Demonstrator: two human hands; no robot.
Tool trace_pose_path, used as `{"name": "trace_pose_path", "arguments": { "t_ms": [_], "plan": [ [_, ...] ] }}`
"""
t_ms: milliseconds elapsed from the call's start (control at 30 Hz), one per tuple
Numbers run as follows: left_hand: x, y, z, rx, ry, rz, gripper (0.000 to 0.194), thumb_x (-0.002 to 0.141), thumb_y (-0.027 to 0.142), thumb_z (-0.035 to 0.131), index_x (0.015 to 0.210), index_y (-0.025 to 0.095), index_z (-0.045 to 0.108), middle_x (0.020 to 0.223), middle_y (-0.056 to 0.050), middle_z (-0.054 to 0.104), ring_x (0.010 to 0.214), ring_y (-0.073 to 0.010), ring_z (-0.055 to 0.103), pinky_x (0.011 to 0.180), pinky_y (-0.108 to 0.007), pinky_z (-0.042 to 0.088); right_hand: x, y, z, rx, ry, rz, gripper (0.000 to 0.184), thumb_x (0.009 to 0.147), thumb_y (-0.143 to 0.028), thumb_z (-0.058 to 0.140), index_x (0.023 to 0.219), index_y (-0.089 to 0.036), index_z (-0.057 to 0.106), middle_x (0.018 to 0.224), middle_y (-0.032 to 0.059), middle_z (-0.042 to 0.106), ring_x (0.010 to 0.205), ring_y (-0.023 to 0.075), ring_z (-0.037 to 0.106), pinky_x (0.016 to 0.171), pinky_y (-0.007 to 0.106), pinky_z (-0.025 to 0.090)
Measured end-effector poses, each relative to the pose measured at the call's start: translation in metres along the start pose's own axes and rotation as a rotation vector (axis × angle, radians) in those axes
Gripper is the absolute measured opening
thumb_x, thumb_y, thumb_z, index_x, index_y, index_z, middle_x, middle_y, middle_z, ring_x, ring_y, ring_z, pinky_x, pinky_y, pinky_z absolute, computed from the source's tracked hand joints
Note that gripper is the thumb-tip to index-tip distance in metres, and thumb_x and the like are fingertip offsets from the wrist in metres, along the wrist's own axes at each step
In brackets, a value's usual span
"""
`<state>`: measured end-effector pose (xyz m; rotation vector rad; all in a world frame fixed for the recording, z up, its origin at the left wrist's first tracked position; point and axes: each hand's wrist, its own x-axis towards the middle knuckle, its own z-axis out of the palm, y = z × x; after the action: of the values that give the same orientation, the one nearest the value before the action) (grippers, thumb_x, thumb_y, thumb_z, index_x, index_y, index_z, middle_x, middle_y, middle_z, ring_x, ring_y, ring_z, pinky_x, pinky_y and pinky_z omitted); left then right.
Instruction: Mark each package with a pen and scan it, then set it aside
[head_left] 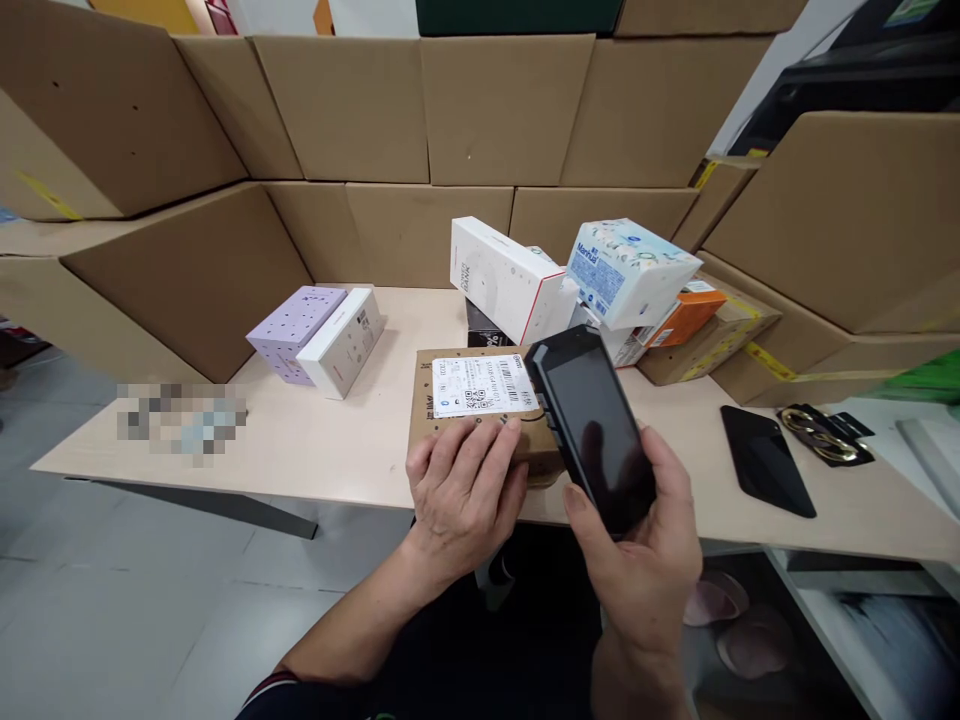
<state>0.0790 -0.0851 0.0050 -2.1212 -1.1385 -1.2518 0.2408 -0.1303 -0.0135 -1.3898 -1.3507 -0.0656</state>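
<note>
My right hand point(645, 530) is wrapped round a black handheld scanner point(592, 420) shaped like a thick phone, its dark screen turned up towards me. The scanner's top end overlaps the right side of a brown cardboard box point(420, 420) at the table's front edge. A white shipping label point(480, 385) with barcodes and a QR code covers much of the box's top. My left hand point(469, 490) lies on the near part of that box, fingers stretched out just below the label.
Behind the box are a white power bank box point(506, 275), a Manhua tissue pack point(630, 270) and an orange box point(686, 315). Purple point(289, 330) and white point(341, 345) boxes stand left. A black tablet-like slab point(766, 460) lies right. Cardboard walls point(360, 110) enclose the table point(345, 450).
</note>
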Motion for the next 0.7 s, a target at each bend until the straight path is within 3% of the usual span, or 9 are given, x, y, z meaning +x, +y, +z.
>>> {"name": "trace_pose_path", "arguments": {
  "t_ms": [133, 700],
  "plan": [
    [0.0004, 0.0016, 0.0012, 0.006, 0.023, -0.023, 0.050, 0.084, 0.023, 0.070, 0.132, 0.013, 0.060, 0.110, -0.008, 0.075, 0.104, -0.0251, 0.065, 0.093, -0.039, 0.036, 0.0014, -0.0093, 0.0068, -0.128, 0.017, -0.123, 0.076, 0.083, -0.034, 0.073, 0.150, -0.023, 0.040, 0.142, 0.0180, 0.053, 0.131, 0.0338, 0.052, 0.105, 0.058, 0.047],
    [0.0008, 0.0054, -0.0041, -0.035, -0.074, -0.087, 0.060, 0.086, 0.022, 0.067, 0.144, 0.017, 0.051, 0.118, -0.007, 0.073, 0.108, -0.0254, 0.060, 0.095, -0.041, 0.034, 0.0027, -0.0081, 0.0045, -0.181, -0.016, -0.169, 0.079, 0.084, -0.035, 0.073, 0.152, -0.023, 0.037, 0.141, 0.0185, 0.053, 0.131, 0.0353, 0.052, 0.104, 0.059, 0.047]
  ]
}}
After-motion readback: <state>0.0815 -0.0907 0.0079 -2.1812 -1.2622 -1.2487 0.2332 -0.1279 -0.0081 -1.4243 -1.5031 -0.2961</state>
